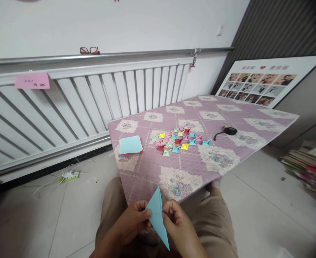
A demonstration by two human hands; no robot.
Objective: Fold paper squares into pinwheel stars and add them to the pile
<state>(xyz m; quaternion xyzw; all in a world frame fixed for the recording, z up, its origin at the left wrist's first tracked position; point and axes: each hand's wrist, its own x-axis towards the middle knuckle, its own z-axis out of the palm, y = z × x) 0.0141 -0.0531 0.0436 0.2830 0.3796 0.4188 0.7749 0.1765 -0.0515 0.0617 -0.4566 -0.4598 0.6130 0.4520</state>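
Observation:
Between my hands, above my lap at the table's near edge, is a light blue sheet of paper point(156, 216) folded into a triangle. My left hand point(133, 219) pinches its left corner, thumb on top. On the other side, the fingers of my right hand point(177, 220) are closed at the paper's long right edge. Several small folded paper pieces point(178, 141) in red, yellow, green, pink and blue stand in rows on the table. Left of them lies a stack of coloured paper point(130, 145) with light blue on top and red showing below.
A purple flowered cloth covers the table point(147, 165). A black tape measure point(230, 130) with a strap lies on its right. Behind runs a white radiator point(115, 89), with glasses point(90, 51) on the pipe above. A power strip point(70, 176) lies on the floor at left.

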